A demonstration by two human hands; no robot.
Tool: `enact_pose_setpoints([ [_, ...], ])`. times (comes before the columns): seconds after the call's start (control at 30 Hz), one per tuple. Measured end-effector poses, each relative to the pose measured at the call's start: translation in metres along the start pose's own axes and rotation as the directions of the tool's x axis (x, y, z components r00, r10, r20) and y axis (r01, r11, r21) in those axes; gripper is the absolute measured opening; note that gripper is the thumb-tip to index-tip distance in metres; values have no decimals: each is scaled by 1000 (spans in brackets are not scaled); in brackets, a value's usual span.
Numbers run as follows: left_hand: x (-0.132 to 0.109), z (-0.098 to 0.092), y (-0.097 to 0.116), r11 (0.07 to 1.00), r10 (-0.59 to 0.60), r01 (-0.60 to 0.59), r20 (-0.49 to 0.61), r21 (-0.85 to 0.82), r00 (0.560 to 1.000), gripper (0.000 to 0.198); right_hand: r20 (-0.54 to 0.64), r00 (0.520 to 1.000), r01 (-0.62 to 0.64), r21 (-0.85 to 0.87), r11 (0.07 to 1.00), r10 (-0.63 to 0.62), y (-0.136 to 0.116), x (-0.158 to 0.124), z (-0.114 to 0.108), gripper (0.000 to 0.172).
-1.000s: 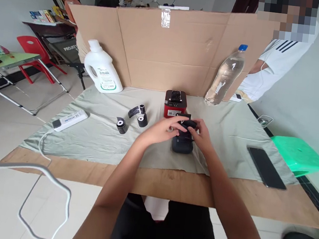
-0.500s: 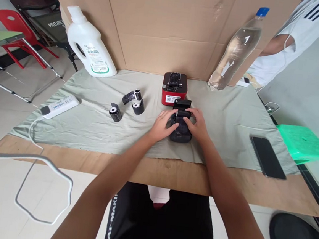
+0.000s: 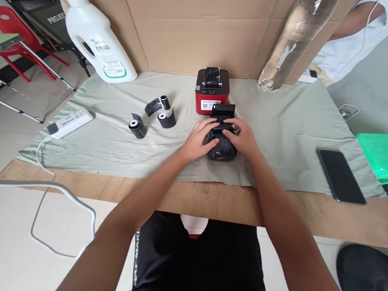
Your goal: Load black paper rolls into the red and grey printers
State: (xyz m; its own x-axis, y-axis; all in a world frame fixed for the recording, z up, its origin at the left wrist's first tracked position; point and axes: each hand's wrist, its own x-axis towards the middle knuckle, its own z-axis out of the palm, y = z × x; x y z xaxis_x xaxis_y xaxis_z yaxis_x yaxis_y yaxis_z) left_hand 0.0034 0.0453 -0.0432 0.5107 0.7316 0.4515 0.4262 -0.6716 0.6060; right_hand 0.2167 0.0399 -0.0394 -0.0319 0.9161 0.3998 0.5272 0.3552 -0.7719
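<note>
A small black printer point(image 3: 221, 154) lies near the middle of the cloth, its lid point(image 3: 223, 110) raised at the far side. A black paper roll point(image 3: 223, 128) sits across the opening below the lid. From the left, my left hand point(image 3: 199, 139) closes its fingers and thumb around the roll's left end and the printer's edge. My right hand point(image 3: 242, 137) grips the roll's right end between index finger and thumb. Just behind stands a red and black receipt printer point(image 3: 212, 91), with a shiny black strip point(image 3: 212, 76) out of its top.
Several black rolls point(image 3: 137, 127) stand to the left. A white power strip point(image 3: 70, 123) and white detergent bottle point(image 3: 103, 37) are farther left. A clear water bottle point(image 3: 293, 44) stands at back right against cardboard point(image 3: 192, 38). A phone point(image 3: 341, 175) lies right. Someone's arm point(image 3: 357, 19) shows behind.
The view has tilted down and shifted slightly, so the table sits higher in the picture. My hands stay at the black printer, with only slight finger movement.
</note>
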Motion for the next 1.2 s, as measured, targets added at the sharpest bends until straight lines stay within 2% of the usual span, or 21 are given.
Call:
enact_pose_setpoints([
  [0.2, 2, -2, 3, 1000, -22, 22, 25, -9, 999, 49, 59, 998, -33, 0, 999, 33, 5, 4, 0, 40],
  [0.3, 2, -2, 4, 999, -35, 35, 36, 3, 999, 47, 54, 998, -25, -18, 1000, 26, 5, 3, 1, 35],
  [0.37, 2, -2, 4, 1000, -30, 29, 43, 12, 999, 45, 23, 999, -44, -33, 998, 45, 3, 1, 4, 26],
  [0.5, 1, -1, 3, 1000, -20, 20, 42, 11, 999, 40, -132, 980, -157, -66, 985, 148, 2, -4, 9, 12],
  [0.57, 1, -1, 2, 1000, -19, 19, 40, 8, 999, 39, -198, 959, -217, -42, 975, 205, 3, -5, 10, 21],
  [0.63, 1, 0, 2, 1000, -25, 25, 36, 2, 999, 41, -223, 939, -262, 34, 965, 262, 4, -4, 12, 42],
  [0.7, 1, 1, 0, 999, -33, 33, 17, -18, 999, 48, -192, 931, -281, 165, 945, 311, 3, -3, 13, 61],
  [0.77, 0, 3, -3, 997, -45, 44, -13, -60, 999, 58, -113, 946, -257, 314, 914, 305, 1, 0, 13, 67],
  [0.87, -1, 5, -6, 988, -67, 59, -52, -144, 996, 70, -42, 964, -219, 434, 874, 262, -5, 3, 9, 56],
  [0.97, -1, 5, -5, 973, -92, 73, -76, -218, 993, 72, -43, 955, -251, 414, 875, 295, -10, 4, 2, 40],
  [1.03, -1, 4, -3, 967, -106, 84, -82, -242, 991, 66, -12, 950, -280, 401, 872, 311, -14, 4, -6, 31],
  [1.1, 0, 3, 1, 966, -117, 91, -94, -242, 989, 54, 89, 945, -324, 398, 858, 316, -18, 3, -13, 28],
  [1.2, 2, 2, 2, 964, -153, 126, -99, -233, 983, 41, 251, 911, -402, 352, 845, 328, -24, -1, -22, 26],
])
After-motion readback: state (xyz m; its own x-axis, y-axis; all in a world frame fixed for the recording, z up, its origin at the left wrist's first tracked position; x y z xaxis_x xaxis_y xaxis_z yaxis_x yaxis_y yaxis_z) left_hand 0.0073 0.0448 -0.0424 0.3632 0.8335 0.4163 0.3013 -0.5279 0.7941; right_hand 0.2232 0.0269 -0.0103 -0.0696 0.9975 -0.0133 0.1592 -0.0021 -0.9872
